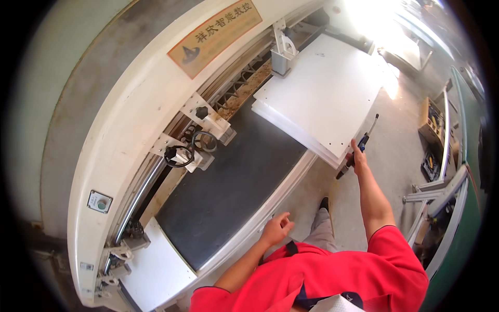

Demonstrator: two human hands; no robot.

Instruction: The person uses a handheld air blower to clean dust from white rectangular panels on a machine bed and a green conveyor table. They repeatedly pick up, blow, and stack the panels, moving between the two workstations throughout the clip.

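My right hand (357, 157) is closed around a slim black and blue blow gun (365, 138), whose thin nozzle points up and away. This hand is beside the near right corner of a stack of white panels (323, 93), which have small dark holes near their edges. Whether the hand touches the stack, I cannot tell. My left hand (278, 229) hangs in front of the machine's pale front rail (254, 229), fingers loosely curled and apart, with nothing visible in it. A dark flat bed (228, 182) lies between the panel stack and a white board (158, 270) at the lower left.
A long cream machine beam (130, 93) arches over the bed, carrying clamp brackets (208, 118), black handwheels (179, 156) and a green button (101, 204). At right stand a metal frame (442, 190) and a wooden tool box (431, 118). Grey floor (390, 140) shows between.
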